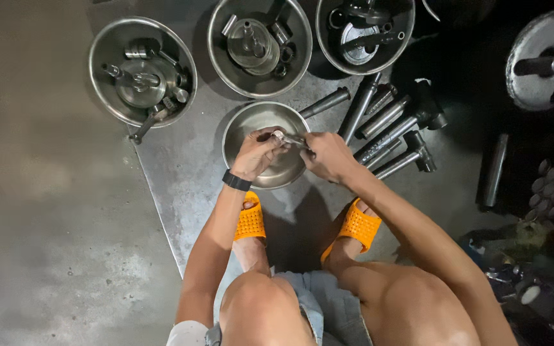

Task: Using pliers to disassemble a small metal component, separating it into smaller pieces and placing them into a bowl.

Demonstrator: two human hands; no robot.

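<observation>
I crouch over a steel bowl (251, 119) on the floor, both hands above it. My left hand (256, 154), with a black band on the wrist, grips one end of a small shiny metal part (288, 138). My right hand (327, 156) grips the other end of the same part. The two hands meet over the bowl's right half. What lies inside the bowl under my hands is hidden.
Three steel bowls (100, 48) (220, 54) (326, 38) full of metal parts stand beyond. Several steel shafts and sockets (386, 131) lie to the right, a round disc (533, 61) at far right. My orange sandals (250, 221) (358, 225) rest on a metal sheet (181, 166).
</observation>
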